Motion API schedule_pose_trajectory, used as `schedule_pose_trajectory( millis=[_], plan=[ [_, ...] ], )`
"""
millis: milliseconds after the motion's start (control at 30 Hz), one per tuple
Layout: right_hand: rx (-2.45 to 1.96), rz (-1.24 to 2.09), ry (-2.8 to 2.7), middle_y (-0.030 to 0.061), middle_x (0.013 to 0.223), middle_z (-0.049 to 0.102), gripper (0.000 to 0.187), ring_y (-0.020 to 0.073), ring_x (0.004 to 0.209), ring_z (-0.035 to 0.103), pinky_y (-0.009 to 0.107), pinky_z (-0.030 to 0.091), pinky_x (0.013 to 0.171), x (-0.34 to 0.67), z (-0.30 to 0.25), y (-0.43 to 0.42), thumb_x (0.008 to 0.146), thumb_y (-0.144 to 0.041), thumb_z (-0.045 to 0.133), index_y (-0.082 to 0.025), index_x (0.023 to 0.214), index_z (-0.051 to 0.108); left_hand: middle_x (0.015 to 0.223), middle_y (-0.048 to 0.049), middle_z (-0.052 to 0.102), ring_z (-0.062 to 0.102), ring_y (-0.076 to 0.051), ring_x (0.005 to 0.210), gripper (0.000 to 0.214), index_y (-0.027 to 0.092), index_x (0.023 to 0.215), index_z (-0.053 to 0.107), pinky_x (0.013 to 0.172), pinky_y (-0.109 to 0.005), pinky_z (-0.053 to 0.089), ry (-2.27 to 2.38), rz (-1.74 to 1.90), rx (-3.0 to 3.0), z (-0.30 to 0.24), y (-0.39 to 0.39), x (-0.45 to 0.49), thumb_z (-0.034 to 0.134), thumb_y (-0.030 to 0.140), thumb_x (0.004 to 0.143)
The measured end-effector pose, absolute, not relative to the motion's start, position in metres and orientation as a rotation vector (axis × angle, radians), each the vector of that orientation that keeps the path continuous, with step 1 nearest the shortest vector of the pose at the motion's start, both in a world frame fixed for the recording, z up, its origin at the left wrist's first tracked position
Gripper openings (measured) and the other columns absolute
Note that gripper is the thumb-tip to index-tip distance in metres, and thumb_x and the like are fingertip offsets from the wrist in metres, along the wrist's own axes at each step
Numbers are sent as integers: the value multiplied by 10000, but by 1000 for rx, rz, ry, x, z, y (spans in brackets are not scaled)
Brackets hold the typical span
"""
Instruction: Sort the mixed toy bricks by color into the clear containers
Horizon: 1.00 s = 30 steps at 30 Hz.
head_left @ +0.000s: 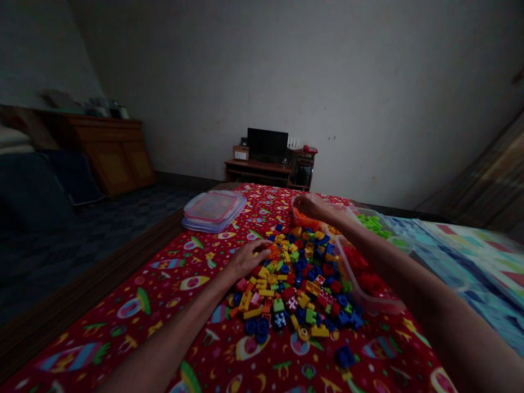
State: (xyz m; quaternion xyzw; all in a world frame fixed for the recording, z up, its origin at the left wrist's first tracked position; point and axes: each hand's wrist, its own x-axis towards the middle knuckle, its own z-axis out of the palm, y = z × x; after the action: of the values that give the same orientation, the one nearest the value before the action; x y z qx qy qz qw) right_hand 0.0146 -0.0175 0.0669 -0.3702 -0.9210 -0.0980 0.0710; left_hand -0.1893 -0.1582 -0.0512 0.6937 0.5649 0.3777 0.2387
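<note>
A loose pile of toy building blocks (301, 278) in yellow, blue, red, green, orange and pink lies before me. At its left edge my left hand (248, 258) has its thumb and fingers closed about an orange block (273, 251). My right hand (310, 205) reaches over a clear container of orange blocks (306, 220), its fingers curled downward. Whatever those fingers may hold is hidden. Under my right forearm is a clear container (379, 304) with red blocks (364, 273). Green blocks (373, 225) fill another container beyond the forearm.
Stacked plastic lids (215, 210) lie at the left on the red patterned cloth (172, 305). One blue block (345, 357) sits apart near the front. Blue patterned fabric (446, 251) spreads to the right. A monitor (267, 144) stands on a desk by the wall.
</note>
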Motion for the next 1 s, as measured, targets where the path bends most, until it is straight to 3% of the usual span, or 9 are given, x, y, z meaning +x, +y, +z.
schedule_pose_trajectory(
  millis=[167, 300, 400, 600, 767, 900, 1000],
  plan=[
    [-685, -11, -3024, 83, 824, 699, 208, 105, 664, 568, 195, 352, 580, -6, 40, -87, 858, -129, 504, -110, 945, 692, 969, -73, 736, 674, -244, 902, 424, 166, 1055, 682, 808, -342, 524, 1541, 1112, 1818, -58, -153, -190, 577, 424, 735],
    [-797, -92, -3035, 114, 860, 695, 252, 129, 670, 584, 215, 341, 547, -19, 22, -120, 868, -131, 473, -117, 1019, 674, 955, -81, 737, 677, -242, 890, 382, 153, 1003, 692, 798, -339, 527, 1535, 1176, 1804, -60, -151, -191, 530, 394, 754],
    [-845, -44, -2943, 105, 808, 683, 214, 117, 653, 562, 209, 336, 553, -18, 21, -120, 847, -102, 485, -91, 936, 680, 997, -73, 736, 669, -242, 942, 361, 170, 969, 705, 850, -341, 513, 1566, 1155, 1884, -58, -152, -192, 490, 395, 788],
    [-806, 830, -2573, -14, 632, 583, 122, 93, 594, 546, 191, 409, 580, 2, 23, -87, 738, -50, 524, -105, 756, 631, 1012, -54, 738, 674, -226, 943, 352, 175, 976, 711, 846, -322, 515, 1637, 1095, 1933, -56, -152, -191, 454, 342, 804],
    [-864, 1303, -2282, -57, 581, 518, 118, 89, 537, 547, 258, 514, 623, 17, 18, -75, 740, -104, 549, -122, 814, 638, 1038, -57, 736, 668, -224, 972, 348, 175, 988, 716, 861, -321, 512, 1649, 1081, 1953, -56, -152, -191, 456, 315, 804],
    [-942, 1228, -2358, -38, 575, 584, 118, 88, 496, 561, 225, 502, 567, 23, 25, -73, 760, -161, 594, -134, 852, 662, 1036, -52, 736, 674, -218, 956, 352, 178, 1002, 716, 848, -308, 516, 1662, 1049, 1970, -55, -153, -191, 452, 303, 806],
    [-1125, 882, -2346, -13, 566, 623, 140, 88, 487, 569, 184, 455, 523, 25, 40, -63, 758, -104, 541, -119, 777, 679, 1043, -59, 734, 672, -224, 963, 358, 173, 999, 717, 853, -310, 514, 1680, 1048, 1976, -55, -153, -191, 450, 304, 800]
  ],
)
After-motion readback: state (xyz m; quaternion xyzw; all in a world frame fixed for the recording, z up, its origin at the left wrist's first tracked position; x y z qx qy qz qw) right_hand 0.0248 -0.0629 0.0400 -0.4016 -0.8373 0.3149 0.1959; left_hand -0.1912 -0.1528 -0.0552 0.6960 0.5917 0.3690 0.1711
